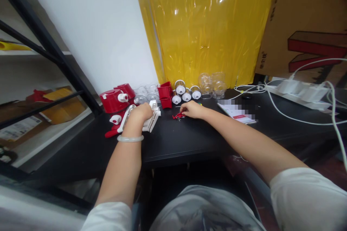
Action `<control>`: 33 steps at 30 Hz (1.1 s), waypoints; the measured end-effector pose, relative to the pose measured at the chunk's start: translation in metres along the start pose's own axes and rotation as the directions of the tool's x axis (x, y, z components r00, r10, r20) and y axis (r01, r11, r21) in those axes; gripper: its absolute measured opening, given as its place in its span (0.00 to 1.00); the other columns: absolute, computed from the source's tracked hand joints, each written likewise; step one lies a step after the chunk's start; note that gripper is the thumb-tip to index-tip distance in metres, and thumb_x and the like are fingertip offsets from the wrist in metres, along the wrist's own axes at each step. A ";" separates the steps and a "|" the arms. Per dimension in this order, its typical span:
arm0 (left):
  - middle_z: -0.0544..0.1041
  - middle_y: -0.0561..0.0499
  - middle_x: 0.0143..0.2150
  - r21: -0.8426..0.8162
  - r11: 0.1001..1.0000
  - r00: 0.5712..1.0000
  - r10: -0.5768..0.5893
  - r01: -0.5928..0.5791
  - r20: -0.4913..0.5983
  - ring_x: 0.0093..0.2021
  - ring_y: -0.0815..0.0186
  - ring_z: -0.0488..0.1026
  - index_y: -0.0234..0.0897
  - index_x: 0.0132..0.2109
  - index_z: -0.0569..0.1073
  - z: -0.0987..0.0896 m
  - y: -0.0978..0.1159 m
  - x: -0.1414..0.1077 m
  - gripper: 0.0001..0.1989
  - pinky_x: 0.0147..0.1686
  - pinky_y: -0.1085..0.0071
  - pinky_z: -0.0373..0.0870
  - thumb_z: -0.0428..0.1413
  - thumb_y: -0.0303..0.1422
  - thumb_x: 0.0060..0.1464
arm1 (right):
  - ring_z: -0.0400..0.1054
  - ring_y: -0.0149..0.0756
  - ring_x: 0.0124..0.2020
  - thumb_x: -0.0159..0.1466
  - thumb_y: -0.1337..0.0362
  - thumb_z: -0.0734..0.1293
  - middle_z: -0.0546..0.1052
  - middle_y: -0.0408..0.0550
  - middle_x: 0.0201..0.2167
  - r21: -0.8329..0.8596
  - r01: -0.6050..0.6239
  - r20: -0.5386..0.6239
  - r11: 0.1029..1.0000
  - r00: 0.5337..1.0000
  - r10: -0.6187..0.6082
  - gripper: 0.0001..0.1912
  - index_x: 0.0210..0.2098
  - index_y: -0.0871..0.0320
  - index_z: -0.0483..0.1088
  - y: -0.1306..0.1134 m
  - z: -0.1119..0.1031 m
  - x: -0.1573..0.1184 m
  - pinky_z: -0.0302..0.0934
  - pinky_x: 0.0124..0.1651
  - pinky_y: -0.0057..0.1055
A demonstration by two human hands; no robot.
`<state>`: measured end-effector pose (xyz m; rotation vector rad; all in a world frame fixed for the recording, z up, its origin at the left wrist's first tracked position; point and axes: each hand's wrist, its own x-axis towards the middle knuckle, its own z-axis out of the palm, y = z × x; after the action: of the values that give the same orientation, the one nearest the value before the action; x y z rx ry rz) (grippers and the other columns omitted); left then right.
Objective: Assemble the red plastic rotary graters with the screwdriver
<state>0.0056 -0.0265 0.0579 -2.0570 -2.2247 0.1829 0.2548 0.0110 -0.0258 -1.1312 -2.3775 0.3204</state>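
My left hand is closed at the white plastic parts on the left half of the black table; its fingertips are hidden behind the hand, so what it grips is unclear. My right hand has its fingers pinched together over a small pile of red pieces and screws near the middle. What lies between those fingertips is too small to make out. Left of my left hand are a large red housing with a white knob, a loose white part and a red flat part.
Along the back stand red square containers, several metallic cylinders and clear plastic cups. A printed sheet lies right on the black table. Farther right are white cables and a power strip.
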 end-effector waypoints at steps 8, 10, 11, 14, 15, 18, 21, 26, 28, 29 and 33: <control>0.76 0.24 0.59 0.011 1.000 1.000 -0.019 0.018 0.020 0.60 0.40 0.76 0.24 0.63 0.72 -0.002 -0.001 -0.003 0.28 0.54 0.54 0.72 0.53 0.41 0.63 | 0.78 0.36 0.41 0.62 0.74 0.70 0.84 0.48 0.38 0.005 0.006 0.004 1.000 1.000 -0.006 0.10 0.40 0.57 0.80 0.003 0.005 0.000 0.67 0.44 0.28; 0.76 0.24 0.59 0.015 1.000 1.000 -0.016 0.016 0.023 0.59 0.40 0.76 0.24 0.62 0.73 -0.002 -0.001 -0.003 0.28 0.54 0.54 0.72 0.53 0.40 0.62 | 0.79 0.36 0.41 0.62 0.73 0.70 0.84 0.48 0.39 0.011 0.010 0.006 1.000 1.000 -0.010 0.09 0.40 0.57 0.80 0.003 0.006 0.000 0.67 0.45 0.28; 0.77 0.25 0.59 0.016 1.000 1.000 -0.018 0.018 0.025 0.59 0.40 0.76 0.25 0.62 0.73 -0.002 -0.002 -0.003 0.28 0.54 0.54 0.72 0.53 0.40 0.62 | 0.78 0.36 0.41 0.62 0.73 0.70 0.84 0.48 0.39 0.016 0.011 0.008 1.000 1.000 -0.011 0.09 0.40 0.57 0.80 0.002 0.006 0.000 0.67 0.45 0.28; 0.77 0.27 0.59 -0.003 1.000 1.000 -0.022 0.022 0.016 0.58 0.40 0.77 0.28 0.61 0.75 0.000 -0.004 -0.003 0.28 0.54 0.54 0.73 0.54 0.43 0.61 | 0.78 0.35 0.40 0.63 0.72 0.70 0.84 0.47 0.39 0.021 0.006 0.012 1.000 1.000 -0.007 0.08 0.40 0.57 0.80 0.001 0.006 0.000 0.66 0.44 0.28; 0.78 0.27 0.58 -0.015 1.000 1.000 -0.019 0.019 0.003 0.58 0.40 0.77 0.29 0.60 0.75 0.000 -0.005 -0.004 0.29 0.54 0.54 0.73 0.55 0.45 0.60 | 0.78 0.35 0.40 0.63 0.72 0.70 0.84 0.47 0.39 0.019 0.006 0.013 1.000 1.000 -0.006 0.08 0.40 0.56 0.80 0.001 0.006 0.000 0.66 0.44 0.28; 0.79 0.28 0.56 -0.043 0.999 0.999 -0.023 0.021 -0.045 0.56 0.39 0.78 0.31 0.60 0.75 -0.001 -0.005 -0.007 0.32 0.52 0.53 0.74 0.58 0.50 0.57 | 0.78 0.35 0.41 0.63 0.72 0.70 0.84 0.47 0.39 0.012 0.006 0.017 1.000 1.000 -0.006 0.09 0.40 0.56 0.80 0.002 0.006 0.000 0.66 0.45 0.28; 0.80 0.28 0.56 -0.061 0.997 0.996 -0.057 0.053 -0.064 0.57 0.39 0.77 0.30 0.60 0.75 -0.005 -0.003 -0.012 0.33 0.53 0.53 0.74 0.57 0.51 0.58 | 0.78 0.36 0.41 0.63 0.72 0.69 0.84 0.47 0.39 0.011 0.009 0.019 1.000 1.000 -0.009 0.10 0.41 0.56 0.80 0.002 0.006 0.000 0.66 0.45 0.29; 0.77 0.27 0.58 -0.113 0.986 0.983 -0.139 0.126 -0.118 0.59 0.38 0.75 0.27 0.62 0.71 -0.012 0.004 -0.020 0.33 0.54 0.50 0.73 0.52 0.52 0.63 | 0.78 0.36 0.42 0.63 0.72 0.69 0.84 0.47 0.39 -0.022 0.008 0.019 1.000 1.000 -0.007 0.09 0.40 0.56 0.80 -0.002 0.004 -0.002 0.65 0.47 0.29; 0.78 0.27 0.57 -0.152 0.979 0.965 -0.164 0.134 -0.204 0.58 0.38 0.75 0.28 0.61 0.71 -0.011 0.006 -0.022 0.32 0.52 0.49 0.73 0.49 0.52 0.65 | 0.77 0.37 0.42 0.64 0.71 0.68 0.84 0.48 0.39 -0.036 0.002 0.005 0.999 1.000 -0.002 0.09 0.40 0.56 0.80 -0.005 0.002 -0.002 0.65 0.46 0.30; 0.78 0.27 0.56 -0.172 0.978 0.950 -0.164 0.121 -0.265 0.57 0.38 0.75 0.28 0.60 0.71 -0.010 0.006 -0.022 0.31 0.52 0.49 0.73 0.49 0.52 0.65 | 0.77 0.37 0.41 0.65 0.70 0.68 0.83 0.49 0.39 -0.042 -0.002 -0.015 0.999 1.000 0.001 0.08 0.41 0.57 0.79 -0.006 0.000 -0.003 0.65 0.46 0.31; 0.77 0.28 0.55 -0.223 0.975 0.846 -0.104 -0.018 -0.523 0.58 0.38 0.73 0.29 0.59 0.70 -0.004 0.009 -0.021 0.26 0.53 0.49 0.71 0.49 0.46 0.66 | 0.74 0.40 0.43 0.66 0.65 0.66 0.81 0.53 0.40 -0.072 -0.037 -0.217 0.997 0.976 0.021 0.09 0.43 0.59 0.77 -0.003 -0.017 -0.003 0.64 0.48 0.34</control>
<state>0.0169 -0.0465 0.0604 -1.8420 -1.9950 -0.5976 0.2628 0.0070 -0.0109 -1.1724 -2.1999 0.1109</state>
